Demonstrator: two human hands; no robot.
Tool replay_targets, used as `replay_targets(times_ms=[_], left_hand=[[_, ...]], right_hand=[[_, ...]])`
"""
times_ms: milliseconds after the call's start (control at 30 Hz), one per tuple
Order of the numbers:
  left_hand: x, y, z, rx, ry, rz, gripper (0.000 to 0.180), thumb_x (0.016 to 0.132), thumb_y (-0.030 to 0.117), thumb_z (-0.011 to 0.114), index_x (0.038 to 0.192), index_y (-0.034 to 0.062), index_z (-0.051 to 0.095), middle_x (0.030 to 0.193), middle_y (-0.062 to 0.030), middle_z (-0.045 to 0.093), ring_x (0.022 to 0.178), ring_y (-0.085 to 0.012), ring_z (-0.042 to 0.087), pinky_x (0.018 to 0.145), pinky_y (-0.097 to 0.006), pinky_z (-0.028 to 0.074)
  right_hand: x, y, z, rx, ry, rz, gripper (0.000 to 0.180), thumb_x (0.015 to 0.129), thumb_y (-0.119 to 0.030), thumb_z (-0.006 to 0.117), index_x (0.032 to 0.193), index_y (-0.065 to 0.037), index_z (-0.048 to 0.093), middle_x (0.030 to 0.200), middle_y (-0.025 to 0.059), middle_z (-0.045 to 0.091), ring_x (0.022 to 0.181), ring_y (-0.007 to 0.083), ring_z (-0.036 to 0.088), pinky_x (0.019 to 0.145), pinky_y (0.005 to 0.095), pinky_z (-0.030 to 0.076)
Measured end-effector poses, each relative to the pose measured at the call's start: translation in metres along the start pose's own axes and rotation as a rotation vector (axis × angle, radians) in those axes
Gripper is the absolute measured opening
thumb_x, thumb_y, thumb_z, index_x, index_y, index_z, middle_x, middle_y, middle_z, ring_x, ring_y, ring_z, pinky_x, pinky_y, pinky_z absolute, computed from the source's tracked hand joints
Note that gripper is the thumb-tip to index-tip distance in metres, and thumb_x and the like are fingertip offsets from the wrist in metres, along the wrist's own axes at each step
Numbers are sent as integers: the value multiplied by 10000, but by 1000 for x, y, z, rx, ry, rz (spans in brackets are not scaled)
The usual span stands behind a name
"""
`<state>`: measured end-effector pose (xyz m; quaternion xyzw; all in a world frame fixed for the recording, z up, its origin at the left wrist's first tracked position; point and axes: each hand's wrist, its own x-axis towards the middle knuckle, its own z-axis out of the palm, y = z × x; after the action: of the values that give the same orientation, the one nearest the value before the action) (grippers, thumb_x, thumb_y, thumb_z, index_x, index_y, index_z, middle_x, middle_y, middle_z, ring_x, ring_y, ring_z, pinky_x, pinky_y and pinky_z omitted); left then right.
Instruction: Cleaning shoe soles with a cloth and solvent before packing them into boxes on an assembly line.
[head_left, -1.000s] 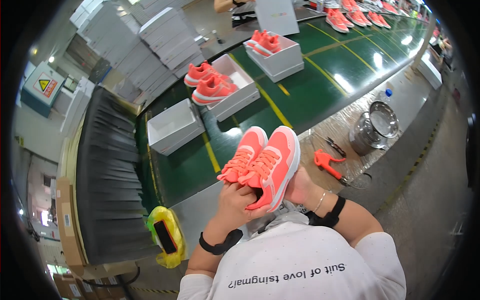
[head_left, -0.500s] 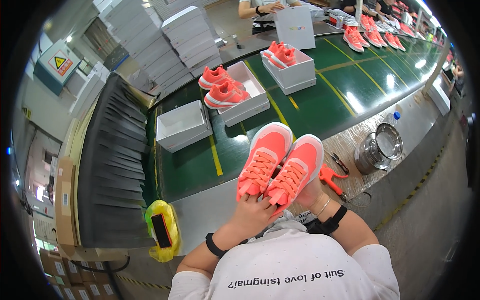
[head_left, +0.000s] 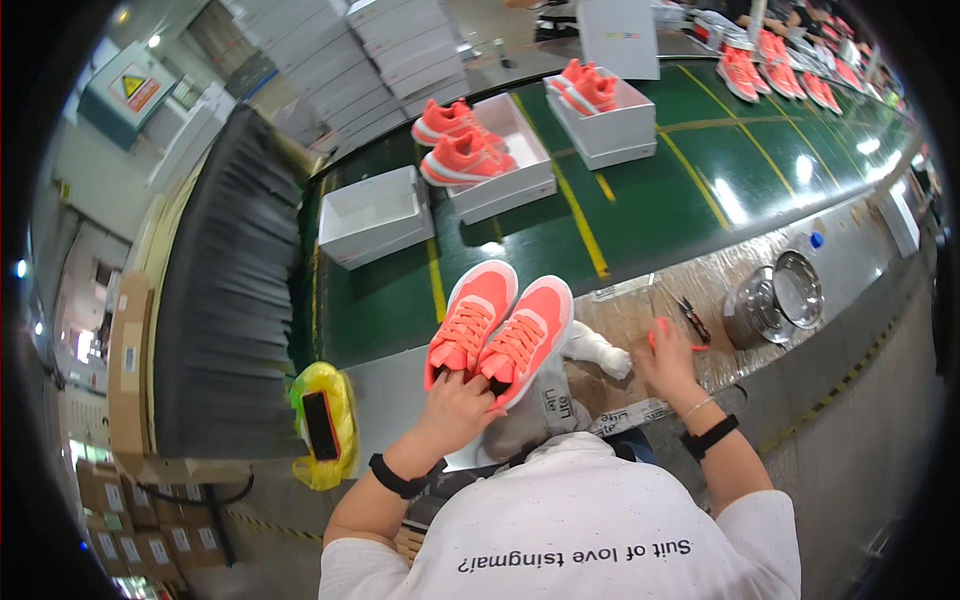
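Note:
My left hand (head_left: 455,405) is closed on a pair of coral sneakers, its fingers tucked into the heel openings. The left sneaker (head_left: 472,318) and right sneaker (head_left: 528,332) are side by side, toes pointing away, held over the near edge of the bench. My right hand (head_left: 668,368) is closed around a red air blow gun (head_left: 659,329) lying on the bench; the hand covers most of it. A crumpled white wad (head_left: 597,352) sits between the shoes and my right hand. Black-handled snips (head_left: 692,315) lie just beyond the blow gun.
On the green conveyor (head_left: 520,262) stand an empty white box (head_left: 375,240), a box (head_left: 510,205) with sneakers on its edge, and another filled box (head_left: 605,140). To the right are steel pots (head_left: 755,308). A phone (head_left: 319,425) rests on a yellow bag (head_left: 345,400). Dark strip curtains (head_left: 225,300) hang left.
My right hand has left the sneakers and moved right onto the blow gun. The sneakers, now in my left hand alone, have shifted left. The white wad has come into view.

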<state>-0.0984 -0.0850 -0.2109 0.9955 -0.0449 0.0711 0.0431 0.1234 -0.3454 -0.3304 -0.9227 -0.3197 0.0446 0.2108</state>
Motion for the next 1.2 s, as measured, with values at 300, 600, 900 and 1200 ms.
replay_targets(times_ms=[300, 600, 900, 1200], left_hand=[[-54, -35, -3, 196, -206, -128, 234, 695, 307, 702, 729, 79, 661, 865, -64, 591, 895, -277, 523, 812, -402, 409], [-93, -47, -4, 240, -337, -207, 177, 718, 249, 669, 759, 77, 659, 870, -72, 580, 907, -283, 540, 906, -427, 376], [-128, -36, 14, 308, -368, -225, 162, 752, 245, 628, 744, 86, 655, 860, -59, 570, 911, -276, 526, 877, -409, 387], [-160, -16, 19, 247, -325, -242, 133, 756, 215, 584, 745, 108, 663, 885, -50, 567, 934, -268, 522, 883, -404, 390]], right_hand=[[-13, 56, 44, -370, 5, -17, 676, 739, -106, 653, 1344, -86, 351, 1254, 205, 424, 1072, 345, 455, 936, 436, 369], [-27, -49, -48, 481, -366, -240, 540, 783, -25, 493, 1304, 1, 352, 1164, 261, 474, 1059, 403, 475, 920, 442, 382], [-14, -160, -65, 534, -773, -531, 364, 895, -226, 505, 1164, -1, 406, 788, 258, 585, 741, 431, 571, 667, 460, 462], [-13, -169, -65, 451, -885, -629, 343, 916, -225, 470, 1162, 3, 401, 780, 250, 585, 738, 429, 576, 658, 453, 465]])
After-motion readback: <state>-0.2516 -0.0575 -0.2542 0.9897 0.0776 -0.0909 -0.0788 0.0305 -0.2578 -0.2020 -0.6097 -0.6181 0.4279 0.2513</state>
